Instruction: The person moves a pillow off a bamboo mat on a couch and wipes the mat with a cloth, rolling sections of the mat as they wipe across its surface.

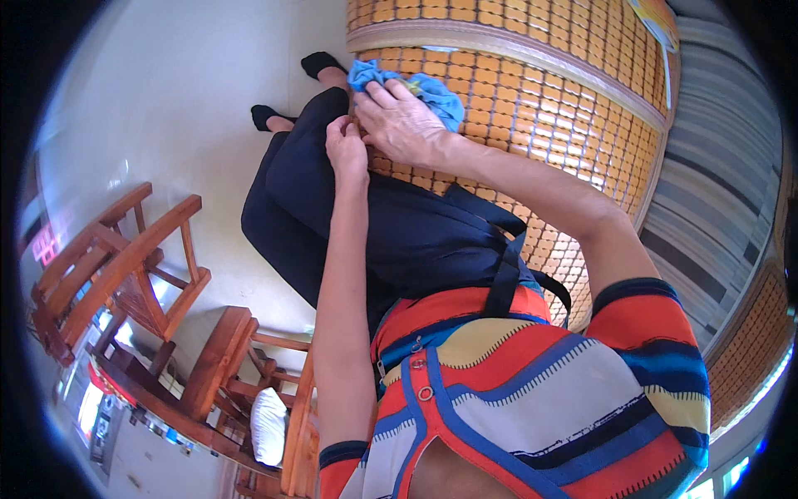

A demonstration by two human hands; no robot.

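A crumpled blue cloth (439,100) with a yellow patch lies on the bamboo-tile seat mat (499,93). My right hand (399,121) rests over this cloth, fingers pressed into its folds. Close beside it, my left hand (347,150) has its fingers curled near the mat's edge, by my dark-trousered knee (299,168). Whether anything sits between the left fingertips is hidden. The two hands nearly meet at the right thumb.
Grey striped fabric (711,174) runs along the right side. On the left stand wooden chairs (137,268) and a white cushion (269,427) on one seat. Pale floor (206,93) extends past my feet. A black strap (505,274) lies across my lap.
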